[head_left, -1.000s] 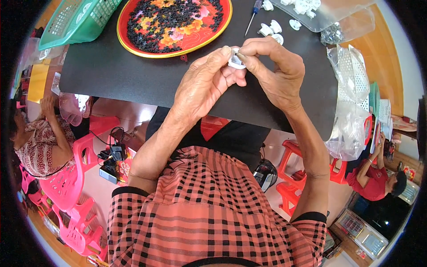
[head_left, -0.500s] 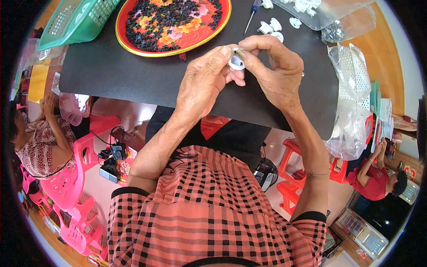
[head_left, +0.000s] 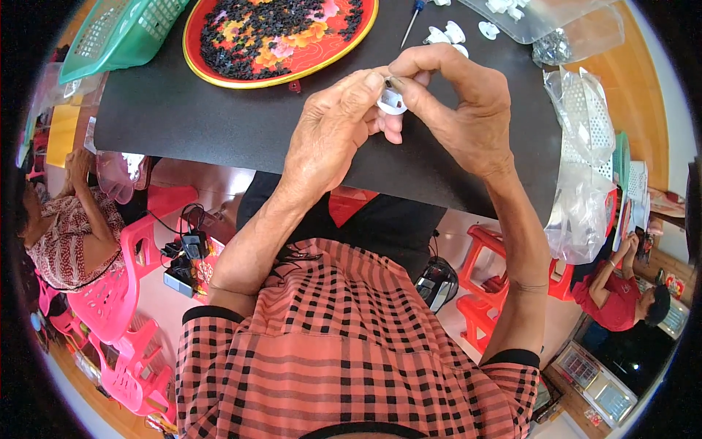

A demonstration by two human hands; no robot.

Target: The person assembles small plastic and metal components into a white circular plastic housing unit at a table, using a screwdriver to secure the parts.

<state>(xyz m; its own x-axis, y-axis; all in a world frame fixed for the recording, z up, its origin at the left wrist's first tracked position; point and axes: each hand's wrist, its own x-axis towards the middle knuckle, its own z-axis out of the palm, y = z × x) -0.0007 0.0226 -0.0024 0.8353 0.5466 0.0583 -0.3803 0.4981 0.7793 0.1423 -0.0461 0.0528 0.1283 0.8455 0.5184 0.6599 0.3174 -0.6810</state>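
A small white round plastic part [head_left: 392, 104], hollow with little openings inside, is gripped by my left hand [head_left: 333, 124]. Its thumb lies along the upper rim and its fingers curl underneath. My right hand [head_left: 462, 102] is closed in a pinch, with the thumb and forefinger tips at the part's upper edge. A tiny dark spot shows beside the right thumb tip; whether it is a separate piece or a hole, I cannot tell. Both hands are above the dark table [head_left: 212, 121].
A red floral tray [head_left: 322, 62] with many small black pieces lies at the far left, beside a green basket [head_left: 110, 44]. More white parts [head_left: 446, 34] and a screwdriver [head_left: 411, 25] lie beyond my hands. Clear plastic bags [head_left: 581, 212] hang at the right edge. People sit on both sides.
My right hand has tilted slightly, its knuckles shifting up and right, while its fingertips stay at the white part. The left hand keeps its grip. The whole view has shifted a little.
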